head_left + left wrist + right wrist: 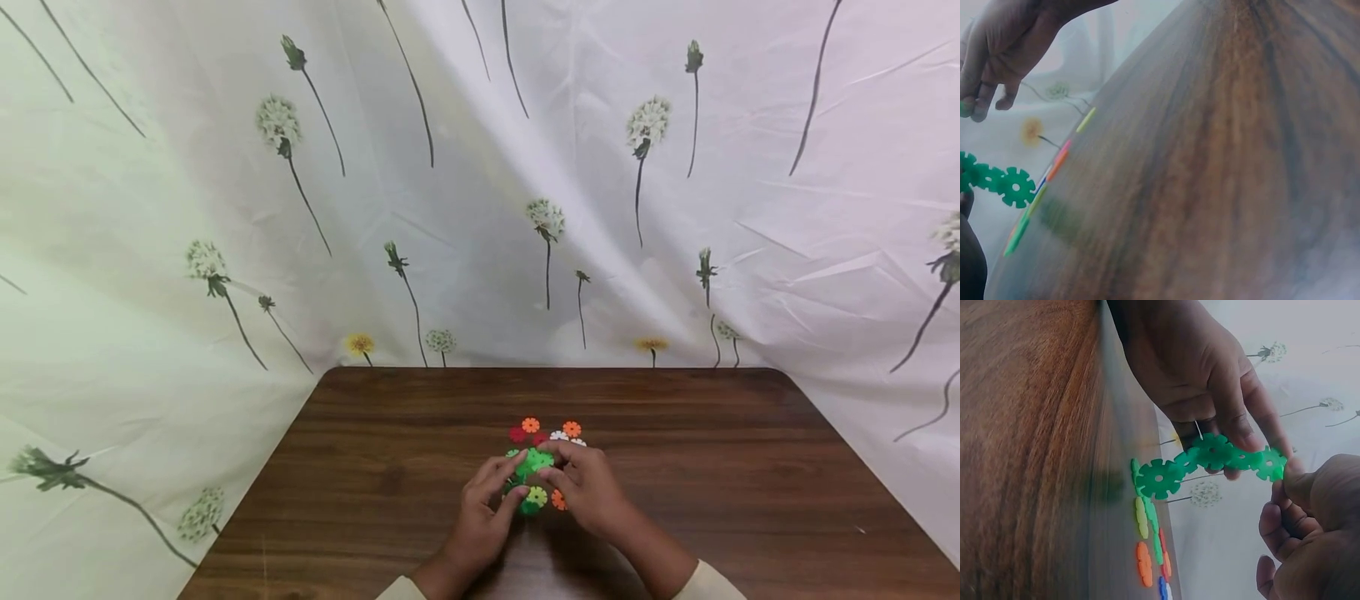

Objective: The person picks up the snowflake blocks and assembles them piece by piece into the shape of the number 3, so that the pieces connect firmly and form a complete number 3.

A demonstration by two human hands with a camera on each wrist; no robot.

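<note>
Both hands are raised a little over the table around a chain of green notched flower-shaped discs [1213,450] slotted together. My left hand [483,504] grips the middle of the chain between thumb and fingers, as the right wrist view shows. My right hand [592,487] pinches the chain's end disc [1269,464] with thumb and index finger. In the left wrist view the other end of the chain [1017,186] hangs free, while the right hand [1013,47] shows at the top left. Fingers hide part of the chain.
Loose discs lie on the brown wooden table [360,467] beyond and beneath the hands: orange [572,428], red [517,434], white [558,435] and yellow-green [537,497] ones. A white curtain [480,275] with printed flowers hangs behind the table.
</note>
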